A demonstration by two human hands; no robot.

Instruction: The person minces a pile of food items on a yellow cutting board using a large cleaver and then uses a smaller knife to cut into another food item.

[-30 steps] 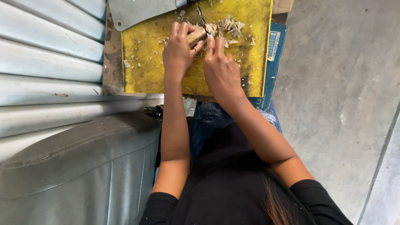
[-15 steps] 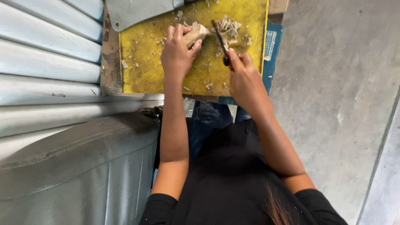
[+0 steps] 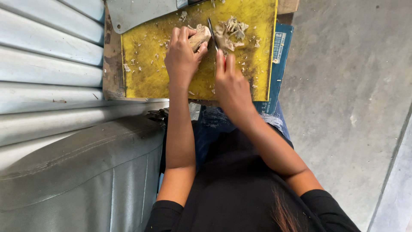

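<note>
Yellow scratched plastic cutting board point(image 3: 146, 73) lies above grey concrete floor point(image 3: 343, 107); left hand point(image 3: 182, 56) fingers clamp one pale beige chunk point(image 3: 201, 36), right hand point(image 3: 231, 83) fingers clamp one thin dark knife point(image 3: 212, 32).

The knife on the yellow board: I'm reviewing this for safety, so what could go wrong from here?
1. The small knife in the right hand cuts close beside the left hand, which grips the pale root piece; a slip could nick those fingers.
2. The yellow cutting board sits on stacked items over the lap and might shift.
3. The cleaver lies near the board's far edge and could slide.
</note>
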